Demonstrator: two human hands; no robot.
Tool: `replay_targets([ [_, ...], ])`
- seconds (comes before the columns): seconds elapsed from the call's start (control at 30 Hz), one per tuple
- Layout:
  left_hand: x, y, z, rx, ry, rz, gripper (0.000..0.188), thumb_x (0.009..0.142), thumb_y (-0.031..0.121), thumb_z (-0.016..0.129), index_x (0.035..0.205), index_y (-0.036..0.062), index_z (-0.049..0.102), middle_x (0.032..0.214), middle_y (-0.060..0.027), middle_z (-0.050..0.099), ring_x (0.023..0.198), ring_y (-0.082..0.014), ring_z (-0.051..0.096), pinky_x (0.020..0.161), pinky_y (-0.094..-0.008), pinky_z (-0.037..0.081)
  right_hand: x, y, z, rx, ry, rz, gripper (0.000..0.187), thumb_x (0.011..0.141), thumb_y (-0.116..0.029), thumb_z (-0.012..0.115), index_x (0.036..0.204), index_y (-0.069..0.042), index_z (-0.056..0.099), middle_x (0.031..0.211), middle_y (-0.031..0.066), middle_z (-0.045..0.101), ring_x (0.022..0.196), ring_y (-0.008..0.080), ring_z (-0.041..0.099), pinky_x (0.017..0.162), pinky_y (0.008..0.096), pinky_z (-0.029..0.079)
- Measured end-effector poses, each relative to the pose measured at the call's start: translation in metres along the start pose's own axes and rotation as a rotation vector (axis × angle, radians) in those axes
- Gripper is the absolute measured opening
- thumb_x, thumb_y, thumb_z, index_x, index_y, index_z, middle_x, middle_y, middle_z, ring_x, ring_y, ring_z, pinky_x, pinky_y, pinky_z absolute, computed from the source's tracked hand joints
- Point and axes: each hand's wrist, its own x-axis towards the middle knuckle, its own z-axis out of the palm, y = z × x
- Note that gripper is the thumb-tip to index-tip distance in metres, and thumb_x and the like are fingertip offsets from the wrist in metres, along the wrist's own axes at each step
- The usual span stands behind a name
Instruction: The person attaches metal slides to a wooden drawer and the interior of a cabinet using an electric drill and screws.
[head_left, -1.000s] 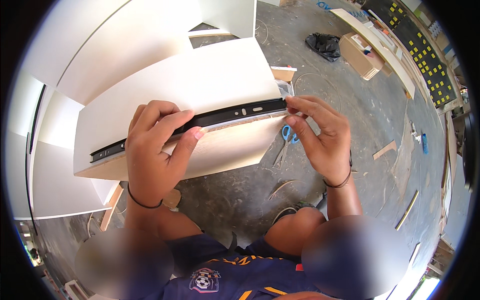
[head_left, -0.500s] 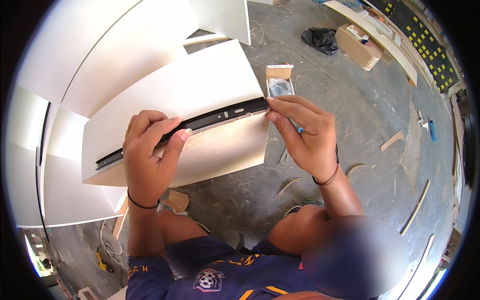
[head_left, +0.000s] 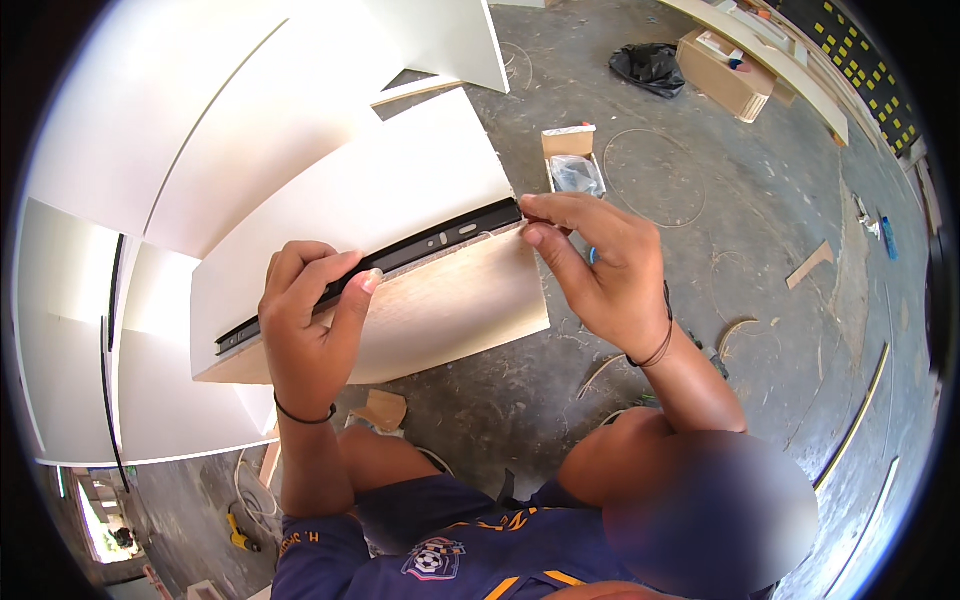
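A: Where does the rail (head_left: 405, 250) lie?
B: It runs obliquely, left of the frame's centre, along the edge of a white panel (head_left: 420, 160).
A: And the hands?
B: The left hand (head_left: 315, 310), at centre left, grips the rail between thumb and fingers; the right hand (head_left: 605, 260), right of centre, pinches narrowly at its right end.
A: What else lies on the floor (head_left: 740, 180)?
B: An open carton (head_left: 568, 145), upper centre; a black bag (head_left: 648, 68), upper right.
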Motion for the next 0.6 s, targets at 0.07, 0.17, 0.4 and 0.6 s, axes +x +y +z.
replay_targets([
  [0.07, 0.001, 0.000, 0.000, -0.004, 0.001, 0.000, 0.014, 0.077, 0.000, 0.064, 0.091, -0.0046, 0.063, 0.085, -0.0099, 0.055, 0.072, -0.0162, 0.053, 0.063, -0.0244, 0.043, 0.000, 0.000, 0.001, -0.030, 0.020, -0.042, 0.015, 0.077, -0.003, 0.066, 0.092, 0.000, 0.067, 0.087, 0.0132, 0.066, 0.073, 0.0262, 0.065, 0.065, 0.0300, 0.051],
  [0.17, 0.002, 0.002, 0.001, -0.026, 0.006, -0.012, 0.014, 0.076, -0.001, 0.064, 0.090, -0.0047, 0.063, 0.085, -0.0102, 0.055, 0.073, -0.0169, 0.053, 0.064, -0.0249, 0.044, -0.002, 0.000, 0.000, -0.027, 0.028, -0.017, 0.015, 0.077, -0.001, 0.066, 0.092, 0.000, 0.067, 0.087, 0.0132, 0.066, 0.071, 0.0239, 0.065, 0.064, 0.0288, 0.051],
  [0.4, -0.001, -0.005, 0.001, -0.046, 0.031, -0.010, 0.016, 0.073, -0.001, 0.067, 0.089, -0.0035, 0.064, 0.083, -0.0097, 0.055, 0.073, -0.0185, 0.053, 0.066, -0.0263, 0.043, -0.001, -0.003, 0.003, -0.072, -0.001, -0.012, 0.015, 0.079, -0.001, 0.065, 0.094, 0.000, 0.067, 0.089, 0.0126, 0.067, 0.072, 0.0199, 0.065, 0.063, 0.0261, 0.050],
  [0.6, -0.002, -0.009, 0.002, -0.063, 0.058, 0.002, 0.017, 0.072, 0.001, 0.069, 0.088, -0.0017, 0.065, 0.081, -0.0087, 0.055, 0.073, -0.0184, 0.052, 0.065, -0.0264, 0.042, 0.001, -0.007, 0.002, -0.134, -0.024, -0.020, 0.014, 0.080, -0.002, 0.066, 0.094, 0.001, 0.067, 0.089, 0.0130, 0.067, 0.072, 0.0191, 0.065, 0.064, 0.0251, 0.050],
])
